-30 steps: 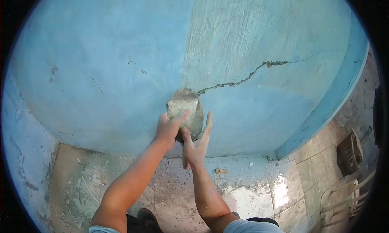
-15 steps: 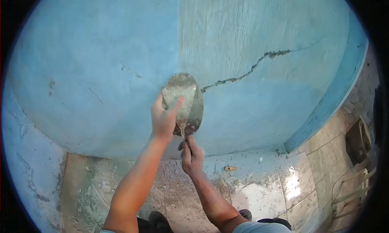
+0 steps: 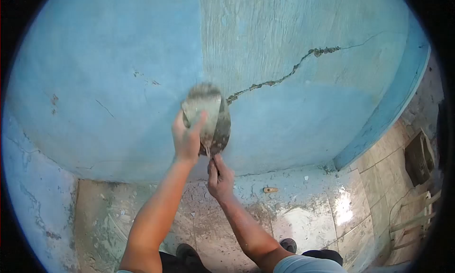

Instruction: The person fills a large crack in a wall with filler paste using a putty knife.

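A mortar-smeared oval bowl or dish [image 3: 223, 133] is held up before the blue wall [image 3: 142, 116] by my left hand [image 3: 187, 142]. My left fingers go behind its left edge, and the thumb lies forward over the trowel blade. That trowel [image 3: 203, 109] has a wide grey blade, laid over the dish and coated with pale residue. From below, my right hand [image 3: 221, 179] is closed around its handle, which is mostly hidden. A jagged open crack [image 3: 270, 82] runs up and right along the wall from beside the dish.
A wood-coloured piece [image 3: 270, 190] lies at the wall's foot among flakes and dust on the tiled floor [image 3: 303, 225]. On the right are a dark container [image 3: 418, 158] and a pale slatted frame [image 3: 414, 221]. My shoes [image 3: 188, 254] show below. Another blue wall [image 3: 38, 197] stands left.
Both hands, with the trowel and dish, have shifted slightly left in view. The camera view has also moved a little. Both hands keep their holds.
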`<state>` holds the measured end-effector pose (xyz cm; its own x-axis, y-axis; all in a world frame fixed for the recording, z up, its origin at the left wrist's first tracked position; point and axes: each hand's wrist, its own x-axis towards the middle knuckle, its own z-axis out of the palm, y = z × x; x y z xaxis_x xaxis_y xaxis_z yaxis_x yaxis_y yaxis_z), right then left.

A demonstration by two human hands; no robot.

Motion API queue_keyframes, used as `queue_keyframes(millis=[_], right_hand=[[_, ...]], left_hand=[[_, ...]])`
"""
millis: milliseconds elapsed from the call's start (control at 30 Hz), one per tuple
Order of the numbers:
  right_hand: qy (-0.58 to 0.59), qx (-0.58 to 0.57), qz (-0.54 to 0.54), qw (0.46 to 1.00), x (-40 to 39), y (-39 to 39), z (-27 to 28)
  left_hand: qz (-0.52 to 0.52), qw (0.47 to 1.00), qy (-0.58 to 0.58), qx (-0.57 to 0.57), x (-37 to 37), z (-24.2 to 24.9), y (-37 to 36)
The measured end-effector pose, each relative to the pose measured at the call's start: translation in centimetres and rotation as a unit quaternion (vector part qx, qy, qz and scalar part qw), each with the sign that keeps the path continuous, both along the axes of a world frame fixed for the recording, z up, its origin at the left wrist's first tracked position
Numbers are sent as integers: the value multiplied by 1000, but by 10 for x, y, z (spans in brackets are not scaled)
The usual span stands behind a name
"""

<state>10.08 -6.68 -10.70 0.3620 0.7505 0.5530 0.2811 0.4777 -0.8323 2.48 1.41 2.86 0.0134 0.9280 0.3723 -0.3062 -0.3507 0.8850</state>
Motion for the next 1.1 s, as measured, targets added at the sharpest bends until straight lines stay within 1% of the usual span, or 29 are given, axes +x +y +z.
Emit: queue_keyframes(millis=[67,133,167,233,333,367,433,467,567,633,667,733,767,800,833,867,900,933,967,1033,1100], right_hand=[[-14,-15,2,1000,2,-2,-34],[-21,-16,7,1000,1,-7,-38],[-20,-5,-1,1000,-1,-3,-35],[-15,7,-21,1000,-9,0,8],[30,52,-5,998,-17,11,34],[22,40,-14,999,-17,11,20],[4,17,-30,999,-18,6,-31],[2,12,-22,1000,-17,1,-43],[6,1,4,1000,-13,-5,-45],[20,-12,20,1000,-12,0,-2],[25,-5,21,999,-11,4,5],[35,16,19,999,-11,12,13],[30,-3,13,999,-12,11,-1],[24,-20,8,999,-12,7,-27],[18,-35,0,999,-12,0,-43],[26,-30,-5,999,-15,-8,-48],[35,-24,-10,999,-17,-16,-46],[43,-19,-13,999,-18,-17,-42],[31,-16,-9,999,-17,-11,-36],[14,-29,-1,999,-15,-6,10],[32,-10,10,999,-14,3,38]], left_hand=[[29,999,14,-3,3,-41,-4],[44,999,30,-1,3,-39,-10],[46,998,44,8,0,-31,-5],[46,996,74,18,-4,9,-2],[-37,999,-10,-23,-9,31,3],[-14,1000,8,-13,-9,18,4],[33,999,43,7,-9,-36,2],[32,998,55,-6,-11,-57,-3],[44,998,42,-1,-5,-48,-10],[23,999,36,-9,-7,-2,-3],[12,999,30,-15,-7,10,0],[8,1000,22,-7,-6,4,1],[9,1000,14,-1,-5,1,1],[52,996,74,21,-6,-22,1],[51,995,78,19,-5,-42,-4],[50,995,85,19,-5,-60,-9],[49,994,92,19,-3,-60,-13],[43,996,74,8,0,-57,-12],[56,995,83,23,-1,-50,-4],[79,990,111,33,-4,-4,2],[25,999,44,9,-5,24,4]])
